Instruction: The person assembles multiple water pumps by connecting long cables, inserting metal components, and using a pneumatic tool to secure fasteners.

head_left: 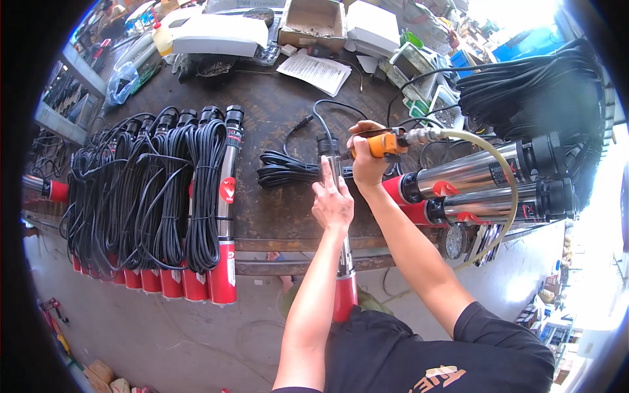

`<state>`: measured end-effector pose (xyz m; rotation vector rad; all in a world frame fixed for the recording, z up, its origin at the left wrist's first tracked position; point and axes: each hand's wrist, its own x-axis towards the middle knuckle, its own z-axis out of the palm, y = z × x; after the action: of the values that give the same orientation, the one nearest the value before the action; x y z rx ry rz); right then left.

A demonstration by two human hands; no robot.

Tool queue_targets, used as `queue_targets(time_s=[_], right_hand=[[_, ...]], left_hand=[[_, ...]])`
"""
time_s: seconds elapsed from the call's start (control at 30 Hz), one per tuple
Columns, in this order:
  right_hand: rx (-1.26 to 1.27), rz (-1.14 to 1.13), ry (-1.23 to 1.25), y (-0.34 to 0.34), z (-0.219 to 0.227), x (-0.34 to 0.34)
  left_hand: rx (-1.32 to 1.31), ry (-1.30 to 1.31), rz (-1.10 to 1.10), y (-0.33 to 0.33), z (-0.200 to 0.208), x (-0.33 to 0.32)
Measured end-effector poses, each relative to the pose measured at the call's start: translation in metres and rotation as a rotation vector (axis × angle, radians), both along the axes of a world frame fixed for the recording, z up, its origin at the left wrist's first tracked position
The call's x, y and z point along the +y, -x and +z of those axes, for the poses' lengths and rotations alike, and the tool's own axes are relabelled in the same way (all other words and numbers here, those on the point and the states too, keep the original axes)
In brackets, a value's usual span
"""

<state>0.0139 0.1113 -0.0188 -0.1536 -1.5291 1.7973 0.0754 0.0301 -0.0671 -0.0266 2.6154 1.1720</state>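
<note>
A slim steel submersible pump (346, 259) with a red lower end and a black top lies in front of me, overhanging the table edge toward my body. My left hand (333, 204) is closed around its upper steel part, the index finger stretched along it toward the black top. My right hand (369, 157) grips an orange air-powered tool (384, 144), held just right of the pump's top. From the tool's fitting a yellowish air hose (501, 170) curves off right. Its working tip is hidden by my fingers. A coiled black cable (288, 170) lies left of the pump.
On the left, several pumps with coiled black cables (203, 190) stand in a row across the dark table (268, 219). Steel pumps (468, 173) and a thick cable bundle (531, 92) lie right. Papers (314, 72), an open cardboard box (313, 26) and parts bins (413, 69) sit behind.
</note>
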Motion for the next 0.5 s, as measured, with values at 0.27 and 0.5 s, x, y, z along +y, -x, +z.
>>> queue_targets(time_s=[0.27,0.5], right_hand=[[-0.064,0.059,-0.098,0.003,-0.002,0.002],[-0.051,0.078,-0.059,0.008,-0.002,0.003]], left_hand=[[0.144,0.097,0.068,-0.007,-0.004,0.011],[0.144,0.118,0.075,-0.007,-0.002,0.016]])
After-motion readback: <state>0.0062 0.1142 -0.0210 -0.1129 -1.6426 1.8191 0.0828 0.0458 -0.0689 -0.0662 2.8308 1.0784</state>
